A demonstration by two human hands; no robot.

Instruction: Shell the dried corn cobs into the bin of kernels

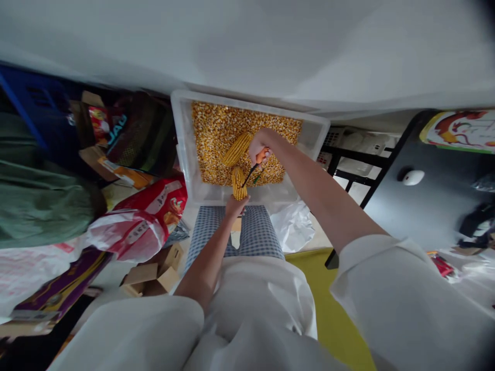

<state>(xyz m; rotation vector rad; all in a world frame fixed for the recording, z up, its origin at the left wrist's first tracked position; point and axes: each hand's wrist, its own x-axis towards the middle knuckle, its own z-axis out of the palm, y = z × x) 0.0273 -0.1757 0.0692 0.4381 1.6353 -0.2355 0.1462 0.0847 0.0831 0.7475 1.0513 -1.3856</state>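
My left hand (234,206) is closed around the lower end of a yellow corn cob (239,189), held at the near side of a translucent plastic bin (181,139). In my right hand (260,145) is a screwdriver (262,155) with an orange handle. Its thin dark shaft slants down and left, the tip at the side of the held cob. Loose corn kernels (216,121) cover the bin's floor. A second, whole-looking cob (237,149) lies on them, just left of my right hand. Something thin and green lies below the screwdriver, too small to name.
The bin stands against a pale wall (247,46), over my lap in checked cloth (204,226). To the left are a red-and-white bag (143,221), an open cardboard box (152,275) and a dark green bag (38,180). At right, a dark table (386,201) carries a white mouse (413,178).
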